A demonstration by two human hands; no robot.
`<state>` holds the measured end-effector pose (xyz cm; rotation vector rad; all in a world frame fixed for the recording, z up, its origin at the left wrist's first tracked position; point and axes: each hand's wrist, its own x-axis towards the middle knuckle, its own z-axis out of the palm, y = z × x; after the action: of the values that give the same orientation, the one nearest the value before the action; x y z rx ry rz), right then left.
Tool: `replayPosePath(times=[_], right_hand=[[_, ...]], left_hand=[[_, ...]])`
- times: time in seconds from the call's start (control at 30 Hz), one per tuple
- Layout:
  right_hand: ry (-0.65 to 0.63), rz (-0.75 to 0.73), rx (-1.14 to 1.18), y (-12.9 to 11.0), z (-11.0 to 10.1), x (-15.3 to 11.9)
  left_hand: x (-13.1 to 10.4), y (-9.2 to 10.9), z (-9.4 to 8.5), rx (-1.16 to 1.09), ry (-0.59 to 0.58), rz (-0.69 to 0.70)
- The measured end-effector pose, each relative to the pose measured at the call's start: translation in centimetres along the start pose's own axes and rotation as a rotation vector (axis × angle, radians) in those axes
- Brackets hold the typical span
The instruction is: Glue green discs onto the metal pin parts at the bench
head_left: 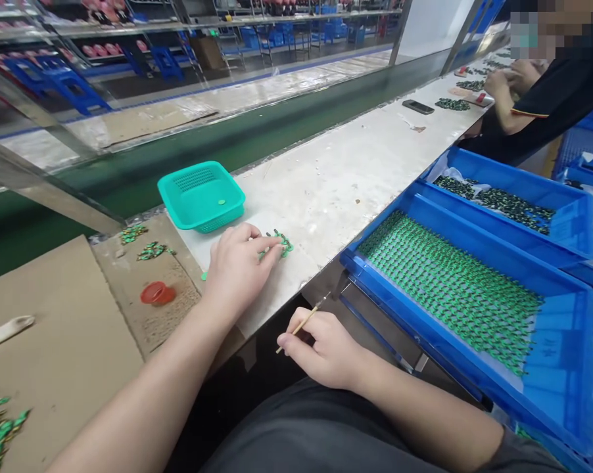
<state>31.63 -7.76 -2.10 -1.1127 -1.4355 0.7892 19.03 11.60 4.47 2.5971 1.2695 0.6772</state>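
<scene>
My left hand (240,259) reaches over the white tabletop, its thumb and index finger drawn together at a little cluster of small green pieces with dark ends (285,244). Whether a piece is pinched between those fingertips is hard to see. In front of my body, past the table edge, my right hand (321,345) is closed around a thin paintbrush (302,323) with a light wooden handle, its tip pointing up and to the right. A teal plastic basket (171,207) stands just beyond my left hand, with one small green piece inside.
A red cup (157,293) and small piles of green pieces (153,250) lie on cardboard at left. More pieces (3,437) are at lower left. At right, a blue tray (557,368) holds rows of green pieces, beside another blue tray (570,230). A co-worker (563,98) sits farther along.
</scene>
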Motion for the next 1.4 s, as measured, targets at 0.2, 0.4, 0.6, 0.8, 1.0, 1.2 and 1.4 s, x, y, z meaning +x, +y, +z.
replayPosePath(times=[0.2, 0.4, 0.6, 0.8, 1.0, 1.2, 1.4], right_hand=[[0.041, -0.007, -0.077, -1.0, -1.4, -0.3], [0.005, 0.005, -0.088, -1.6, -1.0, 0.3], [-0.030, -0.011, -0.119, -2.6, -0.1, 0.2], [-0.161, 0.189, -0.038, -3.5, 0.2, -0.2], [-0.287, 0.338, 0.112, -4.4, 1.5, 0.7], [-0.381, 0.270, 0.372, -6.1, 2.3, 3.2], [-0.193, 0.234, 0.496, -6.4, 2.7, 4.8]], left_hand=[[-0.5, -4.1, -9.0, 0.091, -0.185, -0.268], [-1.5, -6.6, -6.4, 0.149, -0.399, -0.183], [-1.7, -5.9, -4.8, 0.099, -0.404, -0.141], [-8.8, -6.9, -9.3, -0.141, -0.467, -0.209], [-16.7, -8.2, -8.2, -0.216, -0.289, -0.243], [-18.0, -8.8, -6.7, -0.235, -0.136, -0.127], [-20.0, -8.8, -6.6, -0.063, 0.019, -0.129]])
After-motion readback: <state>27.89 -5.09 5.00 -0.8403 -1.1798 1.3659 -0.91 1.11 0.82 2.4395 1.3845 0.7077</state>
